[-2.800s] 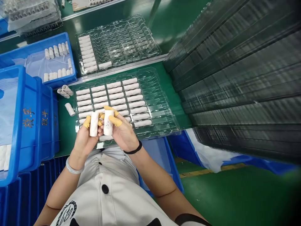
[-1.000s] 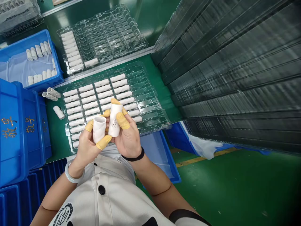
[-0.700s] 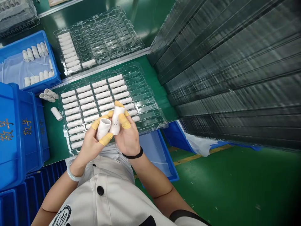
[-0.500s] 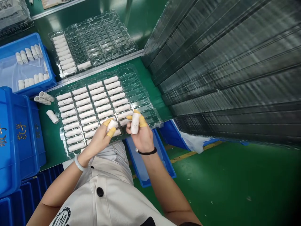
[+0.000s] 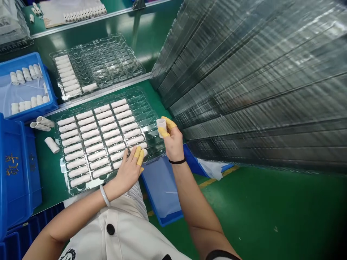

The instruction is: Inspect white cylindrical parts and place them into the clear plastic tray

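A clear plastic blister tray point(image 5: 151, 108) lies on the green table in front of me, most of its slots filled with white ceramic tubes point(image 5: 94, 139). My left hand point(image 5: 130, 169), with yellow finger cots, lies over the tray's near right corner, fingertips pressing a white tube point(image 5: 144, 152) into a slot. My right hand point(image 5: 170, 139) hovers at the tray's right edge, pinching another white tube point(image 5: 161, 126) upright between cotted thumb and fingers.
A second clear tray point(image 5: 108, 61) with one filled column lies farther back. Blue bins point(image 5: 16, 159) stand at left, one point(image 5: 50, 92) holding white tubes. Three loose tubes point(image 5: 45, 128) lie beside the near tray. A tall stack of clear trays point(image 5: 257, 83) fills the right side.
My hands have parted. The left hand has gone down to the tray's near right corner with its tube; the right hand has moved right and up with its tube.
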Motion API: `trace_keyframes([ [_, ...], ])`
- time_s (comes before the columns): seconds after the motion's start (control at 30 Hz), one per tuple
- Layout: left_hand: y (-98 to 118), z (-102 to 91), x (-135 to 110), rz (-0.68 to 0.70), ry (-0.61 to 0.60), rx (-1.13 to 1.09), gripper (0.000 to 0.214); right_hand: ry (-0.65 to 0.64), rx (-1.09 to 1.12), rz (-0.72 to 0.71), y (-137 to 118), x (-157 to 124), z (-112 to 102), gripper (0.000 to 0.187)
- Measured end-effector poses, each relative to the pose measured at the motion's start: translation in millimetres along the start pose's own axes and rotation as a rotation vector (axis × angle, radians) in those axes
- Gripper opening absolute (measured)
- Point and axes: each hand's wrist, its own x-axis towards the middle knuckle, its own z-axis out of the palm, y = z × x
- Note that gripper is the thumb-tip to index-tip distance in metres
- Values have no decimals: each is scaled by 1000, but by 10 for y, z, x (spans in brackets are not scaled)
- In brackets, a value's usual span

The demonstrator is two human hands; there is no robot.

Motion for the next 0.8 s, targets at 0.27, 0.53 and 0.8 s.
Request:
trace_keyframes([
  [0.27,-50,27,117,75,-28,63,52,-240,-506,-350,131,1170,722,42],
  [0.53,-102,149,112,74,180,-64,39,-440,-818,-488,209,1694,993,53],
  [0.8,-75,130,287,26,173,-25,12,-488,-986,-612,321,1813,939,55],
])
